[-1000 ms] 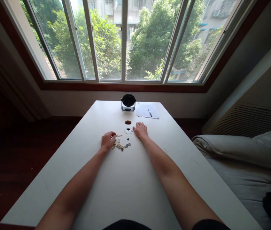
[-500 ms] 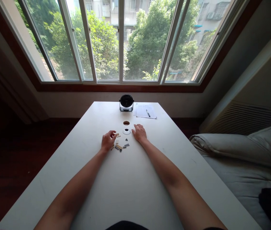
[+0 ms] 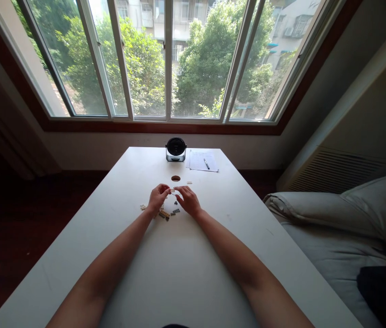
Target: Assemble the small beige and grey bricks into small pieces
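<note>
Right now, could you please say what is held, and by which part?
A small pale piece, by its left end, in the left hand; the right hand's grip is unclear.

Tan pieces point(image 3: 164, 213), dark grey pieces point(image 3: 176, 211); table point(image 3: 179, 273) plain white, round device point(image 3: 175, 146) black, paper point(image 3: 197, 161) white, window sill point(image 3: 165, 128) reddish-brown, foliage point(image 3: 201, 68) green, cushion point(image 3: 302, 200) pale grey.

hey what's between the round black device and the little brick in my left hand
In the head view, a round hole in the white table lies between the device and the brick.
</note>
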A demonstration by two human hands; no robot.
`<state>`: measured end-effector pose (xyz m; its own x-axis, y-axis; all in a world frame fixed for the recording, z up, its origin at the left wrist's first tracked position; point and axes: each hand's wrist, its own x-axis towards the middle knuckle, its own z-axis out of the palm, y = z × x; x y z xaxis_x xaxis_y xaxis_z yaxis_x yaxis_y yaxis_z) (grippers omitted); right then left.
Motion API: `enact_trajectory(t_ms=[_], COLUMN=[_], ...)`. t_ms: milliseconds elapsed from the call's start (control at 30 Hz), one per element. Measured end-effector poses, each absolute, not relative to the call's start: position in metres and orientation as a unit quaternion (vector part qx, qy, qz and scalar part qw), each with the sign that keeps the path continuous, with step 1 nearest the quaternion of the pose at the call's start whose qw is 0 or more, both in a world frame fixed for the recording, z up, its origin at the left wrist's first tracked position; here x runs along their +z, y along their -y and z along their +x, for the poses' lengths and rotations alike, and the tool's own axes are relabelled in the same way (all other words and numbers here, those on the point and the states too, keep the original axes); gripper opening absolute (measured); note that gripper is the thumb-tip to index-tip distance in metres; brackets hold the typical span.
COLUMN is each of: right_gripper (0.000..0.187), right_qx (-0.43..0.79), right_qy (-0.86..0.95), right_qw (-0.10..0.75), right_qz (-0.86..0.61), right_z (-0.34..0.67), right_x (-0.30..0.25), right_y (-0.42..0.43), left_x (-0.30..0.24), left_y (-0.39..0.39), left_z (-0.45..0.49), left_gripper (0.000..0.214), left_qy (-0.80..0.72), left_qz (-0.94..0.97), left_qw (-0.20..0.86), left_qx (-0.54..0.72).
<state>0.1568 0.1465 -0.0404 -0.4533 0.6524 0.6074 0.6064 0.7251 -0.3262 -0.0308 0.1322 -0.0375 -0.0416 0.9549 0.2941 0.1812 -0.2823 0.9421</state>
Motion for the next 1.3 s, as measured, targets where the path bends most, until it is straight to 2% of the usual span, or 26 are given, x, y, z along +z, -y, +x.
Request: enact_trajectory(t_ms=[367, 467, 667, 767, 900, 1133, 1300], right_gripper=[0.023, 0.023, 0.021, 0.022, 0.026, 0.034, 0.036], right_qx=[0.008, 0.025, 0.102, 0.145, 0.207, 0.301, 0.361], right_qy=[0.878, 0.856, 0.798, 0.785, 0.778, 0.756, 0.739], right_qw=[0.345, 0.376, 0.466, 0.48, 0.47, 0.456, 0.447], right_qz=[-0.331, -0.353, -0.368, -0.364, -0.361, -0.361, -0.353], right_z=[0.157, 0.152, 0.148, 0.148, 0.147, 0.147, 0.148], right_x=[-0.028, -0.03, -0.039, -0.044, -0.046, -0.044, -0.048], right_y=[-0.137, -0.134, -0.14, -0.143, -0.143, -0.143, -0.147], left_x=[-0.036, -0.036, -0.035, -0.033, -0.03, -0.028, -0.03], left_y=[-0.121, -0.119, -0.111, -0.107, -0.102, -0.101, -0.102], left_z=[-0.032, -0.033, -0.036, -0.036, -0.034, -0.032, -0.032], left_gripper=[0.027, 0.028, 0.014, 0.01, 0.016, 0.03, 0.026], left_qy=[-0.476, -0.472, -0.509, -0.51, -0.511, -0.497, -0.482], left_qz=[0.619, 0.637, 0.732, 0.757, 0.765, 0.785, 0.792], left_qw=[0.334, 0.307, 0.101, 0.006, -0.059, -0.093, -0.073], left_qx=[0.529, 0.526, 0.441, 0.409, 0.387, 0.359, 0.367])
